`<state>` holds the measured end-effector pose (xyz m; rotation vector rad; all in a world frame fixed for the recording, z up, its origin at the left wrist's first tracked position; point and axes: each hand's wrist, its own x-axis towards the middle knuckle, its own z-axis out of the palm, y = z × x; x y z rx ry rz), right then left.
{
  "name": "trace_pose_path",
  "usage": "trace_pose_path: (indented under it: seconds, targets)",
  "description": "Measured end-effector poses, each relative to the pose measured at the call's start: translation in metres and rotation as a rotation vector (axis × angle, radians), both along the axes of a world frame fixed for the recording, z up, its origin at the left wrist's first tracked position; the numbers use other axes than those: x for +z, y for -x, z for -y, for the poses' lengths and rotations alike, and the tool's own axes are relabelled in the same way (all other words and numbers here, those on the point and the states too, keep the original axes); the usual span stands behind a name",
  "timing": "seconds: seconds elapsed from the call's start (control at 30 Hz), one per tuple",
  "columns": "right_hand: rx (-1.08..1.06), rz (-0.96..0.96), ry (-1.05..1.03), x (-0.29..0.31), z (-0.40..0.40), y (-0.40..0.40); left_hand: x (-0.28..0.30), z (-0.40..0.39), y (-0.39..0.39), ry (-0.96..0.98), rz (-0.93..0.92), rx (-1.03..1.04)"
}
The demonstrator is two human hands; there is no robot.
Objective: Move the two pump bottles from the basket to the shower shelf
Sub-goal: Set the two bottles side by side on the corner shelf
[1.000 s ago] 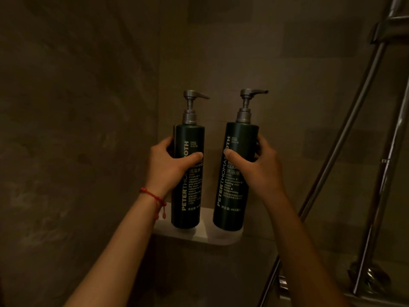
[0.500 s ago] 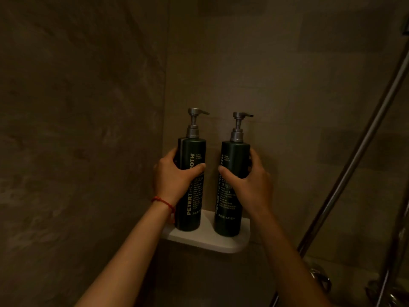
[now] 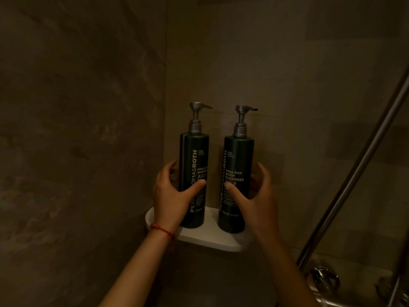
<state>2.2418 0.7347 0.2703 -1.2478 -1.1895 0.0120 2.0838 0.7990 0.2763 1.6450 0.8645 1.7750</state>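
Two dark green pump bottles stand upright on the white corner shower shelf [image 3: 212, 241], shampoo bottle [image 3: 194, 165] at 9 o'clock of the body cleanser bottle [image 3: 238, 167], near but apart, pump spouts toward 3 o'clock. Left hand [image 3: 174, 196] is loosened, thumb touching the shampoo label, fingers spread behind. Right hand [image 3: 254, 196] is released too, cupped around the cleanser, thumb at its label.

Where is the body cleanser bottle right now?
The body cleanser bottle stands upright on the right side of the white corner shelf, beside the shampoo bottle, with the right hand opened around it.
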Motion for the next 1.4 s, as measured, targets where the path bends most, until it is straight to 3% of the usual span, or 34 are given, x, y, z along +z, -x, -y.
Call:
trace_pose_path:
  seconds: [0.17,0.63,0.87,1.4]
  targets:
    - [0.033,-0.031,0.019,-0.015,0.002,0.003,-0.02,0.006,-0.006,0.056,-0.009,0.026]
    - [0.315,-0.092,0.096,-0.007,0.005,-0.013,-0.008,-0.022,0.025,0.251,-0.093,-0.396]
    - [0.291,-0.092,0.094,-0.01,0.005,-0.012,-0.01,-0.021,0.017,0.171,-0.13,-0.429]
    - [0.268,-0.064,0.087,-0.013,0.003,-0.006,-0.006,-0.032,0.032,0.222,-0.137,-0.49]
